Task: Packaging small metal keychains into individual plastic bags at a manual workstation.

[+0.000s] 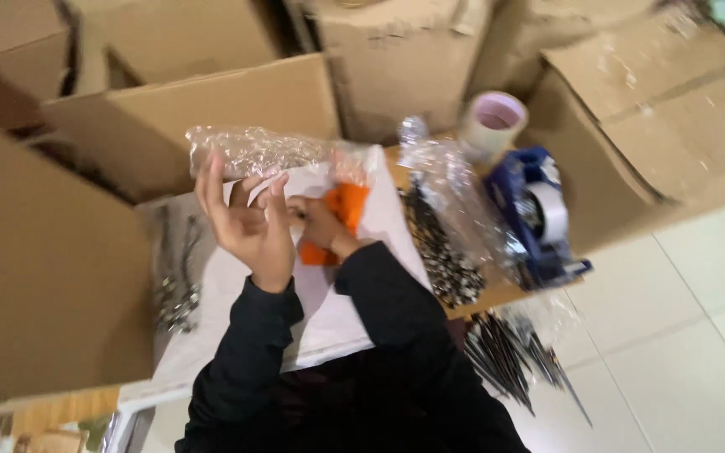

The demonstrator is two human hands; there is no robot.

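The left hand (247,220) is raised with its fingers spread and slightly curled, their tips touching the lower edge of a crinkly clear plastic bag (253,151) that stretches sideways above both hands; whether it actually pinches the film I cannot tell. Just beside it, the right hand (319,223) is closed around a bright orange piece (344,210), smooth and stiff-looking, which sticks up from the fist and also shows below the wrist. Both arms wear dark, soft sleeves (379,294) that run down to the bottom of the view. Under the hands lies a flat white sheet (341,327) spread over the desk (484,298), whose wooden edge shows at the right. On the left part of the sheet sits a small tangle of shiny metal pieces (176,294). To the right of the hands, a second clear bag (446,243) holds a heap of small dark and silvery parts, grainy in look. Beyond that stands a blue tape dispenser (539,218) with a white roll in it, and near it a pale, round roll of tape (494,124). Thin dark rods (509,352) in clear wrap fan out past the desk edge over the pale tiled floor (681,335). Plain brown cardboard boxes (195,109), matte and creased, crowd the far side and the left.
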